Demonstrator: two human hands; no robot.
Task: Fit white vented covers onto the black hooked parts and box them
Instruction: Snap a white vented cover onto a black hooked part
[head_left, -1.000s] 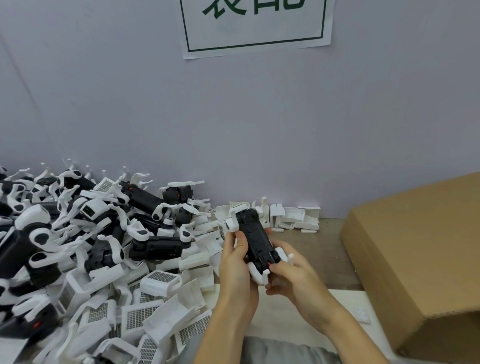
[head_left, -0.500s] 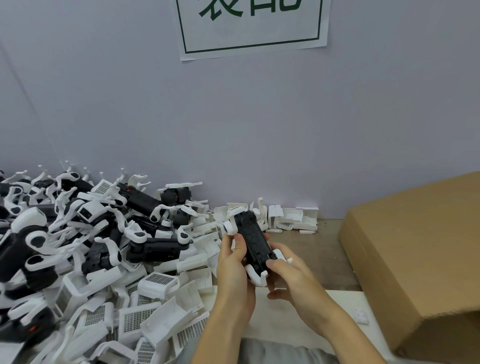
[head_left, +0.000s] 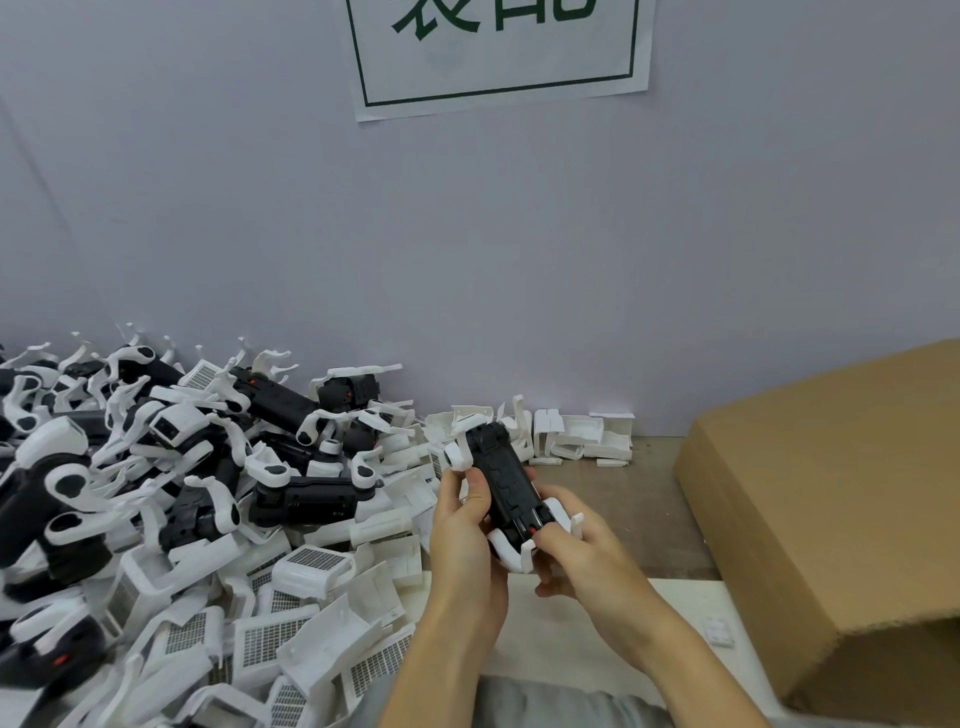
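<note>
parts pile (head_left: 197, 519) blocks left, cardboard box (head_left: 831, 519) right.

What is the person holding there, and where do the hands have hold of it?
A black hooked part, held in both hands. The left hand grips its left side along the middle; the right hand pinches its near end, by the white hooks.

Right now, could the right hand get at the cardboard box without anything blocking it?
Probably yes. The box sits just right of the right hand with bare table between them, but that hand and the left hand both grip the black part.
</note>
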